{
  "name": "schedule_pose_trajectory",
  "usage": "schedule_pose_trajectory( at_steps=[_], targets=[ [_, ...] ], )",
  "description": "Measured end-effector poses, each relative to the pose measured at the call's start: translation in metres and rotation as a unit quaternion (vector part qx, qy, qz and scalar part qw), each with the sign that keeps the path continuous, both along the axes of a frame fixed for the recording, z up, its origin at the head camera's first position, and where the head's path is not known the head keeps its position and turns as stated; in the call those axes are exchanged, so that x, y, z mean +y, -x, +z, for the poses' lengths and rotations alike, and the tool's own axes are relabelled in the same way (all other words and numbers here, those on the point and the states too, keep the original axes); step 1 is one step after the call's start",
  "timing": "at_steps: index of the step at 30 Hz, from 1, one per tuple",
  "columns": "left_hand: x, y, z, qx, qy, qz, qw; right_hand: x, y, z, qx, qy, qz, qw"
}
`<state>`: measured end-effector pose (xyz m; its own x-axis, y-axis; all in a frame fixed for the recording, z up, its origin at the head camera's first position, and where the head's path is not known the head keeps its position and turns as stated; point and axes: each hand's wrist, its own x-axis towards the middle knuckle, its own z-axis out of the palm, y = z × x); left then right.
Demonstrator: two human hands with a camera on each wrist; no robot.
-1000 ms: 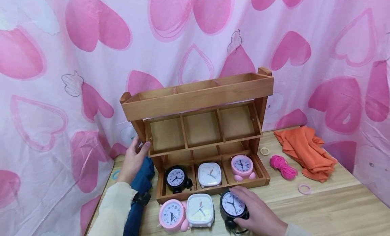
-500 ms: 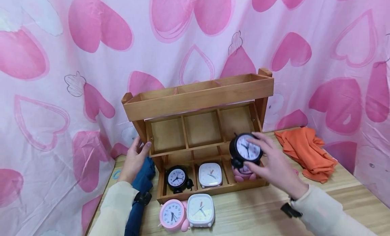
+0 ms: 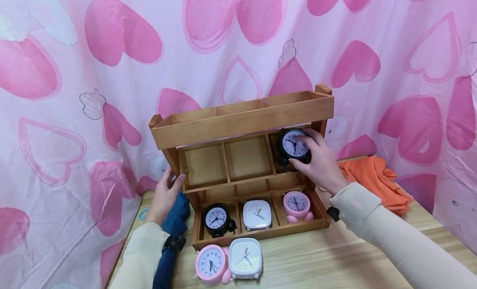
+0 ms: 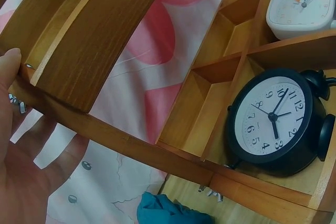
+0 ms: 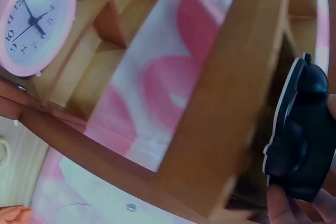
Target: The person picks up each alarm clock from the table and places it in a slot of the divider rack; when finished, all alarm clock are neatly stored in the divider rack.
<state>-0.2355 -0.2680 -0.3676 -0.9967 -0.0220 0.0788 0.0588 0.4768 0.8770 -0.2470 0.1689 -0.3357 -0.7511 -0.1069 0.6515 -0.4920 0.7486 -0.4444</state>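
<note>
My right hand (image 3: 323, 164) grips a black twin-bell alarm clock (image 3: 295, 143) at the right compartment of the rack's tilted middle tier. In the right wrist view the clock's dark back (image 5: 299, 135) shows, with fingertips around its edge. My left hand (image 3: 163, 201) holds the side post of the wooden three-tier rack (image 3: 242, 125), thumb in front and fingers behind. The bottom tier bears another black alarm clock (image 4: 270, 119), a white square clock (image 3: 257, 214) and a pink alarm clock (image 3: 296, 203). In front of the rack are a pink clock (image 3: 210, 263) and a white clock (image 3: 245, 258).
A dark blue cloth (image 3: 178, 218) and a light blue ring (image 3: 143, 213) lie left of the rack. At the right is a crumpled orange cloth (image 3: 376, 183). A heart-patterned curtain (image 3: 223, 15) hangs close behind the wooden table (image 3: 298, 264).
My right hand has lifted the black alarm clock from the table in front of the rack, up past the lower pink clock, to the middle tier. The left hand stays on the post.
</note>
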Motion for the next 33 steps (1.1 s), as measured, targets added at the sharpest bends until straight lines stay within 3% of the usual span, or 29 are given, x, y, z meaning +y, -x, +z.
schedule_pose_trajectory(
  at_steps=[10,17,27,33],
  targets=[
    [0.001,0.0,-0.001,-0.003,0.0,0.003,1.0,-0.011,0.021,-0.018,-0.027,-0.014,-0.015,0.999],
    [0.0,0.003,-0.003,0.016,-0.008,-0.004,0.9998,-0.009,0.021,-0.024,0.023,-0.028,-0.016,0.999],
    [0.0,0.002,-0.003,0.011,-0.009,-0.001,0.9999,-0.01,0.02,-0.025,0.012,-0.072,-0.045,0.996],
    [0.0,0.002,-0.001,0.008,-0.006,0.001,1.0,-0.011,0.016,-0.027,0.049,-0.085,-0.05,0.994]
  ],
)
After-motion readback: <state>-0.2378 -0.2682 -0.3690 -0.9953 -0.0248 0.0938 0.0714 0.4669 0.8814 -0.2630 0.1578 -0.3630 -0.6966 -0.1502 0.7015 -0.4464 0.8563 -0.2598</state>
